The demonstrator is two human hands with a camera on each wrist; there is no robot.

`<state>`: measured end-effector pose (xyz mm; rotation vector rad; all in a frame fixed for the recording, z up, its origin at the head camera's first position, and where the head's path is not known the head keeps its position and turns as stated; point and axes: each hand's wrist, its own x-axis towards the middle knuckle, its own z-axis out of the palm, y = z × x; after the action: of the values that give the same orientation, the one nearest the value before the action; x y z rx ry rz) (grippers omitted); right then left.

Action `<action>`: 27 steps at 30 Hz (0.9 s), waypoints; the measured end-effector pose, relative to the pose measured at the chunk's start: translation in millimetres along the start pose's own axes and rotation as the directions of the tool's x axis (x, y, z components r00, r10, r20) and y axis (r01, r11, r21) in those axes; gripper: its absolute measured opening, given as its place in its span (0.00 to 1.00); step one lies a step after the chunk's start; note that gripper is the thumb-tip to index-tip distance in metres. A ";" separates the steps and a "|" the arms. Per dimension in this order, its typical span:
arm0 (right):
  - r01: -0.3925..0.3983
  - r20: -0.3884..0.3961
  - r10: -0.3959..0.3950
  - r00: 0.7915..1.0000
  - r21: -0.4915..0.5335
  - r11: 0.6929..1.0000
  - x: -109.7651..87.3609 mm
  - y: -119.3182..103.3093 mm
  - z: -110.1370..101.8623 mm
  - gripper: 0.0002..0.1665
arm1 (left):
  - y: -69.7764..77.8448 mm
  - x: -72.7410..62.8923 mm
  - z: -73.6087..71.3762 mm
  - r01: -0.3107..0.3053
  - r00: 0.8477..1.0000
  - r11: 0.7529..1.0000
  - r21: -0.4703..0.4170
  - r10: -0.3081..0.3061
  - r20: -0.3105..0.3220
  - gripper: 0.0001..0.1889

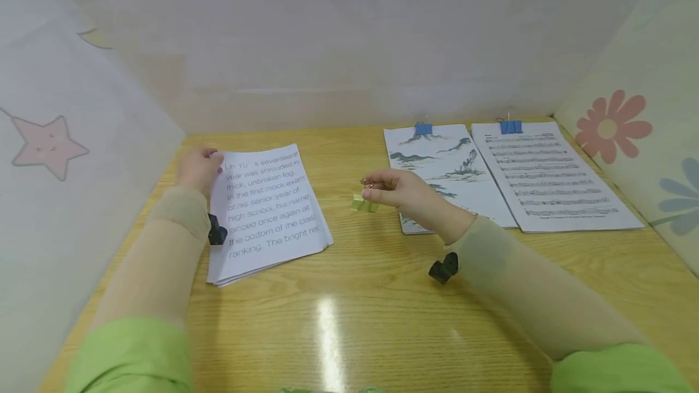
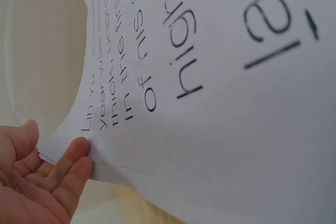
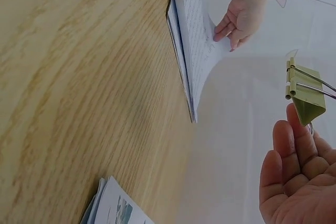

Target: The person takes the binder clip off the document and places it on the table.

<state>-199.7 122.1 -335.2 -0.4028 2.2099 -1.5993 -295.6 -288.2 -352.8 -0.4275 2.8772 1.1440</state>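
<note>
My left hand (image 1: 199, 168) holds the upper left corner of a stack of printed sheets (image 1: 267, 211). In the left wrist view, the sheets' corner lies between the thumb and the fingers (image 2: 79, 156), and the paper (image 2: 210, 129) bends upward there. Over the middle of the table, my right hand (image 1: 406, 196) pinches a yellow-green binder clip (image 1: 364, 203) by its wire handle. The right wrist view shows the clip (image 3: 307, 90) held at the fingertips, its mouth not touching any paper. The stack's lower edges are slightly uneven.
At the right lie a stack with a landscape painting (image 1: 437, 156) and a stack of sheet music (image 1: 546, 181). Each carries a blue binder clip (image 1: 423, 128) at its top edge. White walls (image 1: 349, 47) border the wooden table (image 1: 306, 332) at the back and sides.
</note>
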 end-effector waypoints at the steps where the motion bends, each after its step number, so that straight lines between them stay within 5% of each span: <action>1: 0.002 0.002 -0.002 1.000 -0.002 1.000 0.1 0.4 -0.2 0.29 | -0.6 0.0 -0.1 -0.002 1.000 1.000 0.013 0.002 0.017 0.28; 11: 0.005 0.006 -0.005 1.000 -0.025 1.000 -0.3 1.3 -0.5 0.31 | -2.0 -4.7 -1.9 0.016 0.994 0.999 0.041 -0.020 0.104 0.33; 15: -0.006 -0.006 0.006 1.000 -0.031 0.999 -0.9 0.4 -0.3 0.30 | 2.5 -7.3 -0.6 -0.073 0.979 0.984 0.165 0.039 0.200 0.39; 19: -0.012 -0.014 0.012 1.000 -0.028 1.000 -1.4 0.0 -0.4 0.28 | 19.2 -16.6 12.3 -0.236 0.937 0.941 0.243 0.154 0.314 0.43; 21: -0.009 -0.011 0.009 1.000 -0.025 1.000 -1.6 -0.2 -0.2 0.28 | 30.7 -26.5 22.9 -0.340 0.899 0.906 0.253 0.235 0.369 0.42; 23: -0.007 -0.009 0.007 1.000 -0.021 1.000 -1.6 0.2 -0.1 0.28 | 44.5 -41.9 34.5 -0.454 0.842 0.852 0.261 0.313 0.439 0.40; 27: -0.013 -0.003 0.013 1.000 -0.026 1.000 -1.3 1.2 -0.1 0.29 | 70.2 -80.3 61.3 -0.697 0.658 0.668 0.261 0.450 0.604 0.37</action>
<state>-198.7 123.1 -336.2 -0.3926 2.2334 -1.5668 -241.7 -178.2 -341.2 0.7898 2.6928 0.3855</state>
